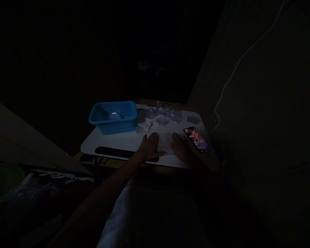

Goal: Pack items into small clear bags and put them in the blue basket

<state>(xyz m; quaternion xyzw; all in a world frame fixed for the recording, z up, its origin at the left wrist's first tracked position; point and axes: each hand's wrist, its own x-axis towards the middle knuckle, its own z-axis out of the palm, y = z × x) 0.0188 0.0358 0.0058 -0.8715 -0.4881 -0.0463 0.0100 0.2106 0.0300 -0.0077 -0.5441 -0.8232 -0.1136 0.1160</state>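
A thin, clear plastic sheet or bag lies flat on the white table, close to its front edge. On its left side my left hand rests flat, fingers stretched forward and thumb out to the right. My right hand lies on the opposite side with its fingers spread, and its lower part fades into the dark. Just right of that hand is a phone with a lit screen. Behind my hands lie pale folded pieces and a heap of crinkled clear plastic.
A blue plastic tub with something pale inside stands at the table's left. A small flat grey piece lies near the back right corner. A white cable hangs along the right wall. The room is very dark.
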